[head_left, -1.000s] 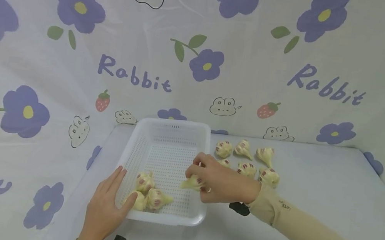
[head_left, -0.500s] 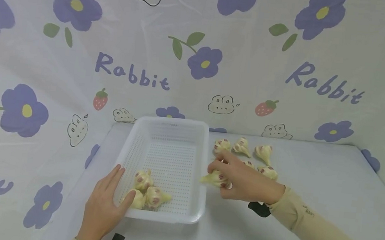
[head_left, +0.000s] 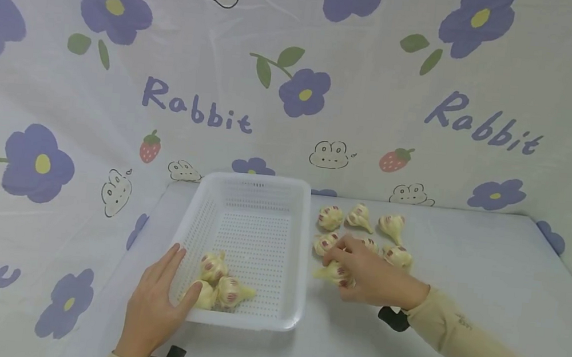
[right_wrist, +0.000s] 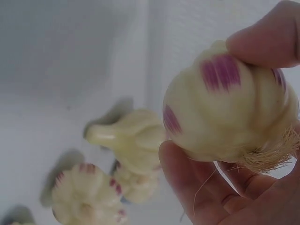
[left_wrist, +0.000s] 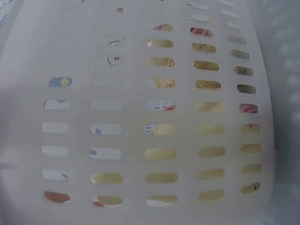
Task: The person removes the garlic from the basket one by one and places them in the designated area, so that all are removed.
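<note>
In the head view my right hand [head_left: 380, 275] pinches a garlic bulb [head_left: 335, 274] just right of the basket. The right wrist view shows this garlic bulb [right_wrist: 220, 108] between thumb and fingers, cream with purple patches and stringy roots. My left hand [head_left: 152, 303] rests on the near left corner of the white perforated basket [head_left: 298, 254], fingers extended along its side and thumb over the rim. Three bulbs, among them a garlic bulb [head_left: 231, 292], lie inside by that hand. Through slots in the basket wall [left_wrist: 126, 140], the left wrist view shows parts of bulbs.
Several more bulbs lie in two rows right of the basket, including a garlic bulb [head_left: 391, 228] at the back and a garlic bulb [head_left: 399, 258] nearer, partly behind the right hand. A patterned cloth [head_left: 365, 105] hangs behind the white table [head_left: 489, 267].
My right hand has carried its garlic bulb from over the basket rightward, out past the rim, and then slightly toward me. The left hand has stayed on the basket.
</note>
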`<state>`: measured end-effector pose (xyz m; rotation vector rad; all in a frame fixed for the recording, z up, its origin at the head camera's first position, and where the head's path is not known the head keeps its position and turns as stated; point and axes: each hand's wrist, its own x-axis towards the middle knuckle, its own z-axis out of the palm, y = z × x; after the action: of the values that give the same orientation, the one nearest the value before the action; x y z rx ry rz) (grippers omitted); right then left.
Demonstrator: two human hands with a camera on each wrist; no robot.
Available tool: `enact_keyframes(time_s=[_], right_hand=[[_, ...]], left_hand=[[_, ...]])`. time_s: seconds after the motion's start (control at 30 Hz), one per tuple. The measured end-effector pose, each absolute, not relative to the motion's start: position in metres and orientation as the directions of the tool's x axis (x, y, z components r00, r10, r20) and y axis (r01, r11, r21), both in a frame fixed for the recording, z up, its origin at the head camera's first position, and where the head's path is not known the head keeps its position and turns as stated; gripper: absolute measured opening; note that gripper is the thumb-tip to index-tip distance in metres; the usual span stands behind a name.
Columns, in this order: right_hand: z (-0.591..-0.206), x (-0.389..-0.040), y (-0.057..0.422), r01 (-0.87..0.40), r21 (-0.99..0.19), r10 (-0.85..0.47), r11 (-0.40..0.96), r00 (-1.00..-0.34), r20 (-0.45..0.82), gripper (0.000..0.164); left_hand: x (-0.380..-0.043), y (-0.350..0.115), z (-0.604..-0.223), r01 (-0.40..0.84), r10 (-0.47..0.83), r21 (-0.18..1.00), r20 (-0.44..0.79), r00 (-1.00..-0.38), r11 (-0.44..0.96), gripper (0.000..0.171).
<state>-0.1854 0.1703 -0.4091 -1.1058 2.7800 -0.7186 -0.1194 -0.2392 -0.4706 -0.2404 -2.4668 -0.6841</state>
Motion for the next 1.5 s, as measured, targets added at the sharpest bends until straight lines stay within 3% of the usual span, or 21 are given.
enact_keyframes(time_s=[0.37, 0.67, 1.5], right_hand=[[-0.443, -0.188, 0.163, -0.686, -0.427, -0.699, 0.589, -0.698, 0.155, 0.046], [-0.468, -0.193, 0.162, -0.673, -0.425, -0.704, 0.606, -0.702, 0.109, 0.044], [-0.459, -0.196, 0.163, -0.629, -0.422, -0.671, 0.653, -0.739, 0.064, 0.050]], left_hand=[[-0.119, -0.238, -0.470, 0.302, 0.016, 0.427, 0.555, -0.832, 0.852, 0.069], [-0.119, -0.238, -0.469, 0.298, 0.015, 0.431, 0.549, -0.836, 0.852, 0.069], [-0.119, -0.239, -0.470, 0.300, 0.020, 0.422, 0.553, -0.833, 0.855, 0.069]])
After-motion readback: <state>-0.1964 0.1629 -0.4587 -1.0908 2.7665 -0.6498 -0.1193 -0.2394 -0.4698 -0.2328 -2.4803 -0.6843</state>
